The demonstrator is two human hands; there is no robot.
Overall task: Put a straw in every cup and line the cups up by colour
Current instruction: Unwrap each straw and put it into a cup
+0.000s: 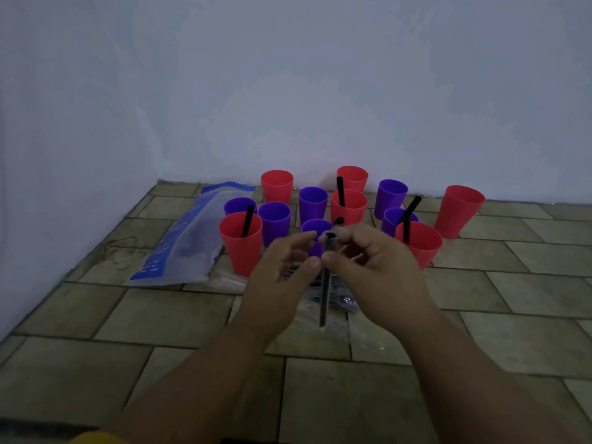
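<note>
Pinching a black straw (324, 302) near its top between thumb and fingertips, the right hand (371, 267) holds it roughly upright above the tiled floor (480, 315). The left hand (278, 274) meets it from the other side, thumb and curled forefinger closed on the same straw, though blur hides the exact contact. Both hands stand in front of the cluster of cups and cover most of the nearest purple cup (315, 227). A dark straw tip (339, 221) shows beside its rim, and whether that tip belongs to the held straw cannot be told. Three red cups already carry a straw: the front left red cup (241, 251), the middle red cup (350, 209) and the front right red cup (423, 248), whose straw is bent. Other red cups (277, 187) and other purple cups (274, 224) stand mixed among them near the wall (288, 91), colours unsorted. Under the hands lies a heap of wrapped straws (342, 301). To the left, a clear plastic bag with blue print (189, 245) lies just beside the front left red cup.
</note>
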